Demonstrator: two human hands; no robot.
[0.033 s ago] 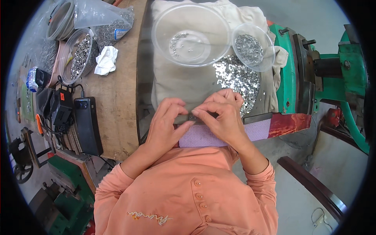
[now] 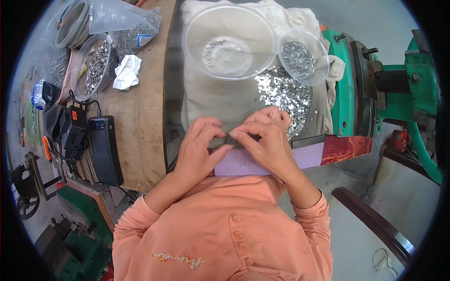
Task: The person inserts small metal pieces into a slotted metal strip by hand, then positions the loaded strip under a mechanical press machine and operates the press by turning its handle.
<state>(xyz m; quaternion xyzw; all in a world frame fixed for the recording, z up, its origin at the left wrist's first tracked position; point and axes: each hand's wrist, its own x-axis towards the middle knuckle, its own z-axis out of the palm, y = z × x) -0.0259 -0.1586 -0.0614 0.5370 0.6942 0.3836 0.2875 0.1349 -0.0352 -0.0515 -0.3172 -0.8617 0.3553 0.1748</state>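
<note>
My left hand (image 2: pixel 196 144) is at the near edge of a cloth-covered work surface (image 2: pixel 201 100), its fingers curved. A gap shows between its thumb and forefinger, with nothing visible in it. Beside them is a small dark metal block (image 2: pixel 229 140). From the other side, my right hand (image 2: pixel 263 138) has its thumb tip at the block and its fingers bent in a pinch; whatever they hold is too small or hidden. Just beyond the right hand lies a heap of small shiny metal pieces (image 2: pixel 286 96).
Past my hands stand a large clear bowl (image 2: pixel 192 61) with a few small parts and a smaller tub (image 2: pixel 321 70) of metal pins. A green machine (image 2: pixel 344 89) is at right. On the left bench are a tub of metal bits (image 2: pixel 96 65), crumpled tissue (image 2: pixel 127 72) and a black power bank (image 2: pixel 105 150).
</note>
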